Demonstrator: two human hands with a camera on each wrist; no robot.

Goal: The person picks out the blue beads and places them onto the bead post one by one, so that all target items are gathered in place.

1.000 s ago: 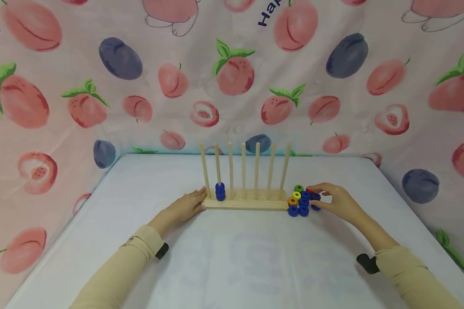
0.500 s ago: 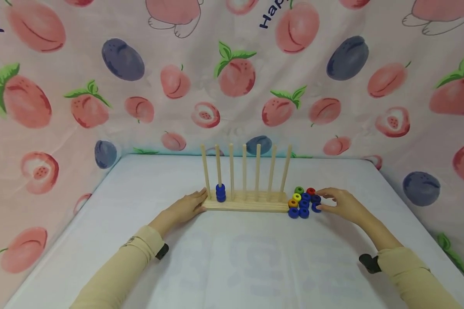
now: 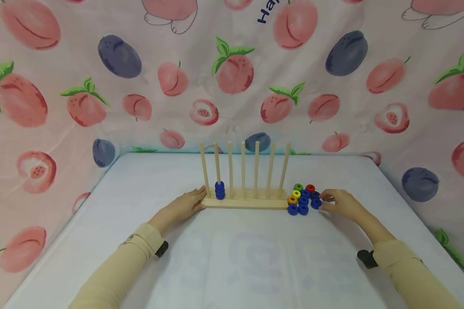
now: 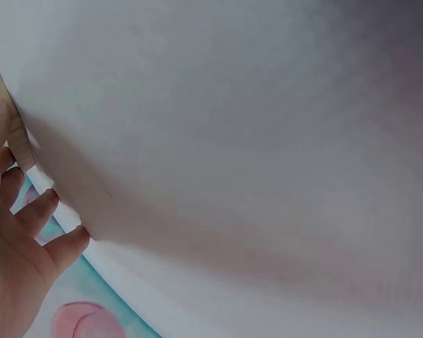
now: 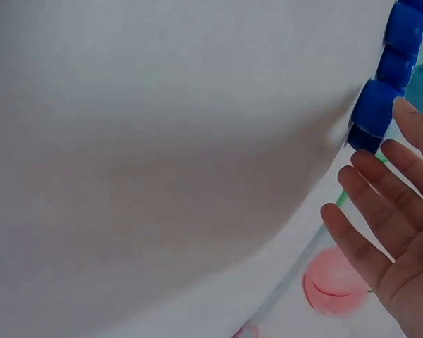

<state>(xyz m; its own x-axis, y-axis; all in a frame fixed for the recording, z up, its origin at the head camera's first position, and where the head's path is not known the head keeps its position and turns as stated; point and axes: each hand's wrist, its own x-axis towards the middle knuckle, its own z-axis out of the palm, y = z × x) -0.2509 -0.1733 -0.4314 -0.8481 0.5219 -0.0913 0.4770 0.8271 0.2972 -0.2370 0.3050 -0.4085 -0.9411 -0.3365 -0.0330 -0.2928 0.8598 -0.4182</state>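
Note:
A wooden peg rack [image 3: 247, 204] stands on the table with a row of upright pegs. Blue beads [image 3: 219, 190] are stacked on its second peg from the left. My left hand [image 3: 184, 205] holds the rack's left end, thumb at the front and fingers at the end and behind. To the right lies a cluster of ring beads. My right hand [image 3: 342, 203] is at its right side, fingers loosely extended beside a blue bead [image 3: 316, 204]. In the right wrist view, the thumb is against or very near a blue bead [image 5: 377, 107]; contact cannot be told.
Besides several blue beads, the cluster has a green bead [image 3: 298, 187], a red bead [image 3: 310, 188], a yellow bead [image 3: 296, 194] and an orange bead [image 3: 292, 201]. It sits close against the rack's right end. A fruit-print cloth [image 3: 236, 98] hangs behind the white table [image 3: 247, 257].
My right hand has drawn back slightly to the right from over the beads, leaving the red bead and the two right-hand blue beads in sight. My left hand stays on the rack.

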